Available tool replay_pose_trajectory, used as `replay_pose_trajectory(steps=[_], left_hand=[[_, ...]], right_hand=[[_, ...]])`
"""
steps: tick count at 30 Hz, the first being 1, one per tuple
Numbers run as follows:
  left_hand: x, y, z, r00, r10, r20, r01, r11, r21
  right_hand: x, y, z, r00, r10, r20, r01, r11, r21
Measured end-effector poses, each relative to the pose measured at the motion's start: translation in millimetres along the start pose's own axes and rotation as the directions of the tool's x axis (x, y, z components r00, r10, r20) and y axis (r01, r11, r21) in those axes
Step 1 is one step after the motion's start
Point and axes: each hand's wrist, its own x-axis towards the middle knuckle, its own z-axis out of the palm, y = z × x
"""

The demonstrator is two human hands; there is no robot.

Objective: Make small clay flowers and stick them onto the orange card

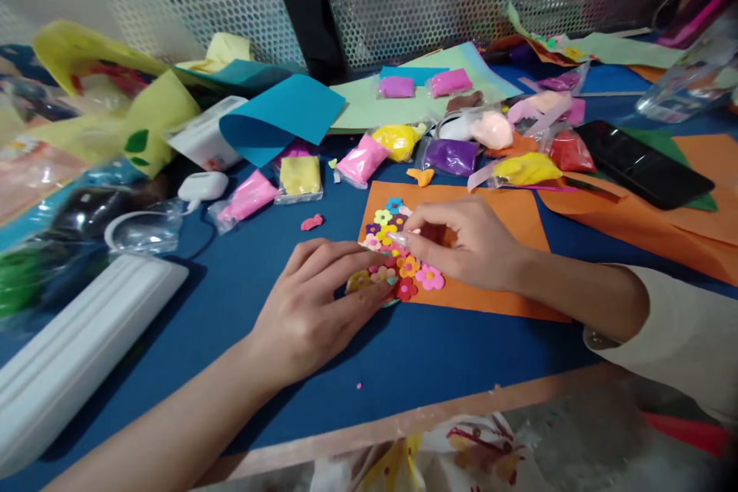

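An orange sheet of paper lies on the blue table, with a cluster of small colourful clay flowers at its left part. My left hand rests at the cluster's left edge, fingers apart, its fingertips touching the flowers. Over the upper right of the cluster is my right hand, thumb and forefinger pinched together above the flowers. Whatever the pinch holds, if anything, is too small to make out. A pink clay lump and an orange clay lump lie near the sheet.
Clay packets, including a purple one and a pink one, spread behind the sheet. A black phone lies at right; another leans against the mesh. At left are a white case, a white plug and blue paper.
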Motion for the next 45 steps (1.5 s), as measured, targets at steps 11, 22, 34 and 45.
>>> replay_pose_trajectory(steps=[11, 22, 34, 45], left_hand=[[-10.6, 5.3, -15.6, 0.995, -0.073, 0.071, 0.085, 0.98, -0.178], [-20.8, 12.0, -19.4, 0.99, -0.03, 0.139, 0.061, 0.973, -0.224], [-13.9, 7.7, -25.6, 0.96, 0.136, 0.245, -0.124, 0.99, -0.066], [-5.7, 8.7, -32.1, 0.948, 0.196, 0.25, -0.195, 0.98, -0.031]], right_hand=[[-0.5, 1.2, -1.4, 1.0, -0.014, -0.002, 0.013, 0.999, -0.044], [0.4, 1.8, -2.1, 1.0, -0.018, 0.001, 0.018, 0.998, -0.057], [2.0, 7.1, -1.6, 0.994, -0.08, -0.071, 0.071, 0.991, -0.115], [10.6, 22.5, 0.6, 0.987, 0.13, -0.095, -0.125, 0.991, 0.058]])
